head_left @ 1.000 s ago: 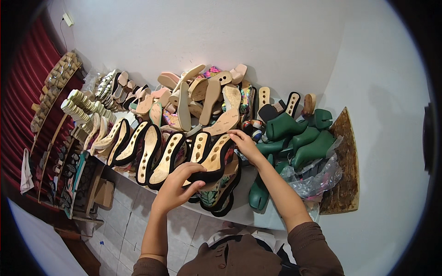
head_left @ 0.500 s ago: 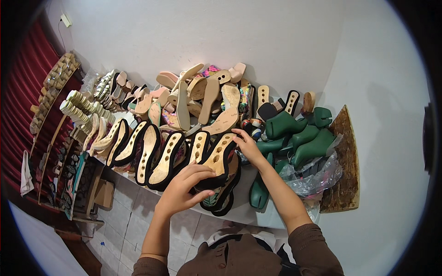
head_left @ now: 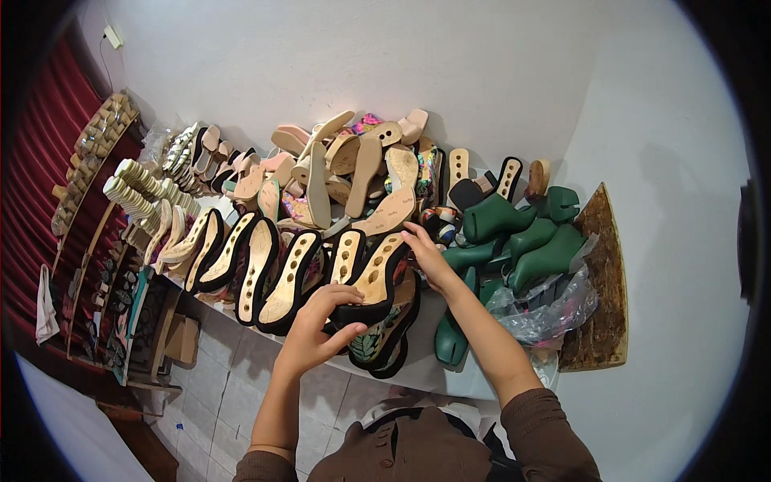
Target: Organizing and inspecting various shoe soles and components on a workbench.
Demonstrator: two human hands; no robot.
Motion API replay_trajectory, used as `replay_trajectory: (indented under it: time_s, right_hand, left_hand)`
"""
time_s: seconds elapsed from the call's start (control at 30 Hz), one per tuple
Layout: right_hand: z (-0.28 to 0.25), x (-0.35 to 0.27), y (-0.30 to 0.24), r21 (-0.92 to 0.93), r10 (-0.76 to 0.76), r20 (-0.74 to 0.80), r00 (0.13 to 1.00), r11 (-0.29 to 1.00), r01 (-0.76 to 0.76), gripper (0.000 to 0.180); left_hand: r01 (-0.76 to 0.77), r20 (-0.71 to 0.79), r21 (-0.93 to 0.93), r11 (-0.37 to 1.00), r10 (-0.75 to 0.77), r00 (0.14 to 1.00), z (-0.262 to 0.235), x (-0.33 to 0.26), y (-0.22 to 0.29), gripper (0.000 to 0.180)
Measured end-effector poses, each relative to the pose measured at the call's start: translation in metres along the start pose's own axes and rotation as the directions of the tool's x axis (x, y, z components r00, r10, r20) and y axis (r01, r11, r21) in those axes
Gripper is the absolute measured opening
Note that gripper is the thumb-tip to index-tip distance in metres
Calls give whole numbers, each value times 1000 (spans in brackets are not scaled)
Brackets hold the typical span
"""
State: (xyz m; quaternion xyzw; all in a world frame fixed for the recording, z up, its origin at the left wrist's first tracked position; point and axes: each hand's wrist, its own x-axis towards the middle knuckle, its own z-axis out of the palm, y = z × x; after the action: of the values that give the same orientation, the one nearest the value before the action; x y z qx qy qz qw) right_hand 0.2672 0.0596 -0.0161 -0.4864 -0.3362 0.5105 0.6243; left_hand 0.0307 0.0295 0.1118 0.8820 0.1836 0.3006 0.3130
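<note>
My left hand [head_left: 317, 329] grips the near end of a black-edged shoe sole with a tan, hole-punched top [head_left: 376, 277]. My right hand [head_left: 426, 255] rests on the far end of the same sole, fingers curled over its edge. The sole lies on top of a small stack of patterned and black soles [head_left: 384, 345] at the front of a white table [head_left: 418, 373]. To its left stands a row of similar black-and-tan soles [head_left: 265, 269], leaning on edge side by side.
Tan and pink soles [head_left: 353, 173] are heaped against the white wall. Green shoe lasts [head_left: 530, 241] and a clear plastic bag [head_left: 542, 309] lie to the right, beside a brown cork board [head_left: 602, 281]. Racks of soles [head_left: 96, 153] stand at the left over a tiled floor [head_left: 209, 386].
My left hand has slid up along the near end of the sole, and the sole has shifted slightly right onto the stack. The right hand stays at the far end.
</note>
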Motion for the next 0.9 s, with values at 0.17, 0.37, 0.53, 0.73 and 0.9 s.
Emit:
replay_trajectory:
  time_s: [0.17,0.37,0.53,0.73,0.9]
  right_hand:
    - [5,-2,3,-15,-38,-12,999,999,38,46]
    - [-3,6,23,51,-89,-145,986,994,97,32]
    - [-1,16,19,216,-53,-211,976,971,100,31]
    - [-48,13,-8,363,-126,-259,958,906,217,31]
    - [-61,7,4,261,-174,-276,945,933,248,33]
  left_hand:
    - [-64,97,61,996,57,994,7,0,-2,51]
    - [176,-243,0,984,-171,955,53,-26,3,104]
    - [307,-281,-45,951,-307,909,69,-37,-2,73]
    - [212,-460,-68,975,-219,860,51,-20,0,52]
    - [131,-571,6,991,-104,814,25,-7,-1,53]
